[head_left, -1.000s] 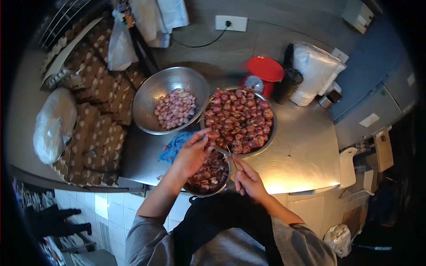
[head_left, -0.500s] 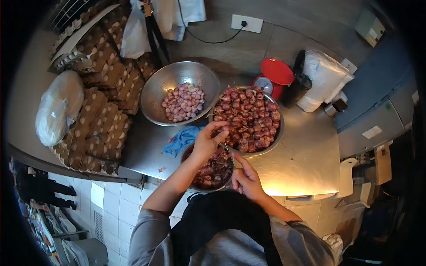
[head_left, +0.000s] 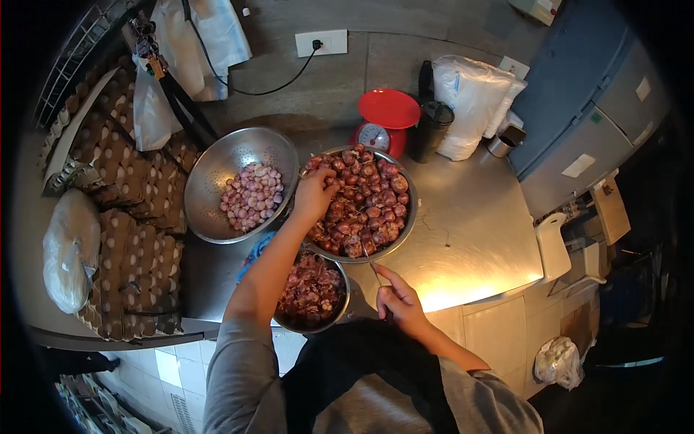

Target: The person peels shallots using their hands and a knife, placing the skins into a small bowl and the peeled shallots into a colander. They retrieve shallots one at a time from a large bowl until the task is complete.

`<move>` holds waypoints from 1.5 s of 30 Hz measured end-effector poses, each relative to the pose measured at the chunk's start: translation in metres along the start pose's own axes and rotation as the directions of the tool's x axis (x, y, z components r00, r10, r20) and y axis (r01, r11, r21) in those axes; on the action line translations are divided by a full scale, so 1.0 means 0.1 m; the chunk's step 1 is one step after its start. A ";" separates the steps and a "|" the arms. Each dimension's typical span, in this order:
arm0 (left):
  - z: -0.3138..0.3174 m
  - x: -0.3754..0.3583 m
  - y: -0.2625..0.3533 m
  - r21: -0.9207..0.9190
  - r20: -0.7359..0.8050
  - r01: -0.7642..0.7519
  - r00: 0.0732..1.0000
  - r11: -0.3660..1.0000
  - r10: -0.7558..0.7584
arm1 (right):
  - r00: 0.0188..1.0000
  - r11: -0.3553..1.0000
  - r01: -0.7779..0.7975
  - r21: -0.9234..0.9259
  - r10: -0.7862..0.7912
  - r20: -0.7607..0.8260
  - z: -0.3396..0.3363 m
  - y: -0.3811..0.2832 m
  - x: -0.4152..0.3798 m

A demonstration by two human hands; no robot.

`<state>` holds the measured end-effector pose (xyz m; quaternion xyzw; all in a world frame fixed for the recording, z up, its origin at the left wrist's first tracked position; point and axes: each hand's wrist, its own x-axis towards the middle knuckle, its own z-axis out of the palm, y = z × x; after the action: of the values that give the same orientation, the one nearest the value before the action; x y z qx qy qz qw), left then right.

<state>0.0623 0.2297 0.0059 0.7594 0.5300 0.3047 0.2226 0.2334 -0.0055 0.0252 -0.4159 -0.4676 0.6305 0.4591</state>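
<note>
My left hand (head_left: pixel 316 195) reaches over the left side of a metal bowl (head_left: pixel 405 242) heaped with unpeeled red shallots (head_left: pixel 372 195). Its fingers are curled in at the shallots, and what lies between them is hidden. In front of that bowl my right hand (head_left: pixel 400 300) is closed round the handle of a small knife (head_left: pixel 371 265), its blade pointing up toward the bowl's near rim. A smaller bowl (head_left: pixel 347 293) close to my body holds shallot skins and scraps (head_left: pixel 312 289). Peeled pale-pink shallots (head_left: pixel 251 197) lie in a metal colander (head_left: pixel 206 170) on the left.
A blue cloth (head_left: pixel 254 253) lies beside my left forearm. Stacked egg trays (head_left: pixel 137 271) and a plastic-wrapped bundle (head_left: pixel 71 253) stand at left. Behind the shallots are a red scale (head_left: pixel 389 108), a dark tumbler (head_left: pixel 434 130) and plastic packs (head_left: pixel 473 101). The steel tabletop (head_left: pixel 470 224) extends rightward.
My left hand has moved from beside the knife to the far-left part of the shallot bowl. The knife stays in my right hand. The camera view has turned and shifted to the right.
</note>
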 end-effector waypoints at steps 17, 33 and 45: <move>-0.67 -2.29 0.34 -0.995 0.090 0.055 0.869 -0.086 -0.487 | 0.920 0.888 0.175 -0.424 0.006 0.393 0.72 -0.03 0.35; -0.50 -2.47 0.48 -0.975 -0.211 -0.214 0.818 0.057 -0.535 | 0.900 0.899 0.269 -0.346 -0.107 0.423 0.82 0.00 0.30; -0.34 -2.48 0.50 -0.966 -0.204 -0.090 0.840 0.240 -0.503 | 0.944 0.999 -0.042 -0.015 0.045 0.326 0.89 0.09 0.39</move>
<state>0.0092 -0.0201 0.0070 0.2856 0.3732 0.7031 0.5337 0.1374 0.0121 0.0322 -0.3178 -0.5302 0.6988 0.3599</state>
